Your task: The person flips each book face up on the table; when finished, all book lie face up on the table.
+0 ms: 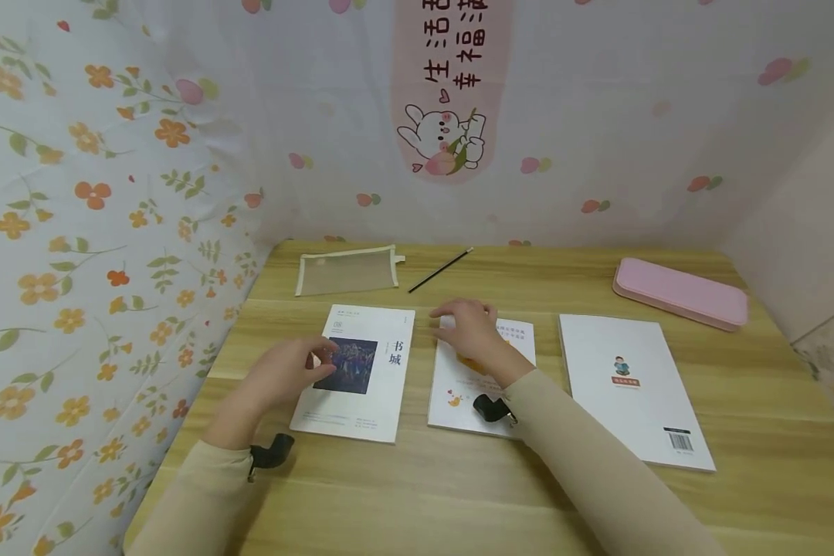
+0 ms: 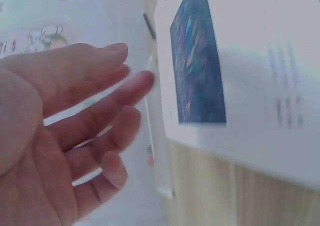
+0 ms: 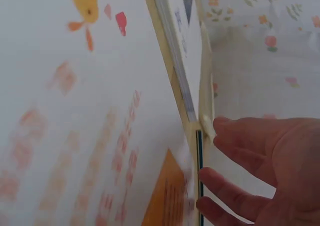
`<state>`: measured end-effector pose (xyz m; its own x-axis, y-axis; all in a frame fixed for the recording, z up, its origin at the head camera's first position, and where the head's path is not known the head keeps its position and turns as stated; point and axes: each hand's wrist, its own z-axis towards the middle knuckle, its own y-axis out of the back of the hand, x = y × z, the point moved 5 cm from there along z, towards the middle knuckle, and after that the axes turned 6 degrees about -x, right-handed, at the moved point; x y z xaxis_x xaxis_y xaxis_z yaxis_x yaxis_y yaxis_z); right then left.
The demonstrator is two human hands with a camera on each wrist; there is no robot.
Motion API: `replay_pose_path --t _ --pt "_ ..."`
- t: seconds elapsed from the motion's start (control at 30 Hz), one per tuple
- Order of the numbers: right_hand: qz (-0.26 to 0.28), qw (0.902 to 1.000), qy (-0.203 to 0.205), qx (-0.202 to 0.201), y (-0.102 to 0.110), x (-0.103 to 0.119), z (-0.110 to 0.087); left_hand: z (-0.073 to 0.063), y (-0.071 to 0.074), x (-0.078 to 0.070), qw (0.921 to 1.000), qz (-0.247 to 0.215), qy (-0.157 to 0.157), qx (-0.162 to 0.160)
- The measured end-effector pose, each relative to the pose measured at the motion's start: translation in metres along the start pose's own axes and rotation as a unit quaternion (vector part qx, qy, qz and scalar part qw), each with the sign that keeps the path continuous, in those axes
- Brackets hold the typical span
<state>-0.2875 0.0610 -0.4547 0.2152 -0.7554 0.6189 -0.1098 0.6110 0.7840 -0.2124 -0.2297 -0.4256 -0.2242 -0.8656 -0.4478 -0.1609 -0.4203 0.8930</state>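
My left hand [image 1: 283, 376] hovers at the left edge of a white book [image 1: 378, 413] with a dark picture on its cover. In the left wrist view its fingers [image 2: 107, 111] are loosely bent and hold nothing. Over the upper part of a second white book [image 1: 452, 413], printed with orange figures, is my right hand [image 1: 476, 337]. It covers part of that cover, and its fingers [image 3: 240, 193] are relaxed with nothing between them in the right wrist view. To its right lies a larger white book [image 1: 625, 413] with a small child picture and a barcode.
A translucent zip pouch [image 1: 347, 272] and a black pencil [image 1: 441, 270] lie behind the books. A pink pencil case [image 1: 681, 293] sits at the back right of the wooden table [image 1: 403, 494]. Patterned cloth [image 1: 306, 100] hangs along the left and back.
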Motion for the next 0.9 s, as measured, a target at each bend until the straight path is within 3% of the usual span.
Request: replay_pose_path --t 0.2,0.5,0.7,0.9 --pt "0.031 0.9994 -0.009 0.013 0.014 -0.017 -0.016 0.009 -0.013 -0.023 0.9989 -0.001 -0.047 -0.005" --pt "0.009 0.9992 -0.009 -0.037 0.052 -0.047 -0.040 0.018 -0.043 -0.061 0.9971 -0.017 -0.066 0.034" --pt "-0.008 0.9983 -0.021 -0.054 0.067 -0.070 -0.050 0.020 -0.059 -0.082 0.9940 0.021 -0.102 0.033" --pt "-0.019 0.9975 -0.002 -0.068 0.084 -0.091 -0.060 0.022 -0.071 -0.098 0.9905 0.045 -0.125 0.034"
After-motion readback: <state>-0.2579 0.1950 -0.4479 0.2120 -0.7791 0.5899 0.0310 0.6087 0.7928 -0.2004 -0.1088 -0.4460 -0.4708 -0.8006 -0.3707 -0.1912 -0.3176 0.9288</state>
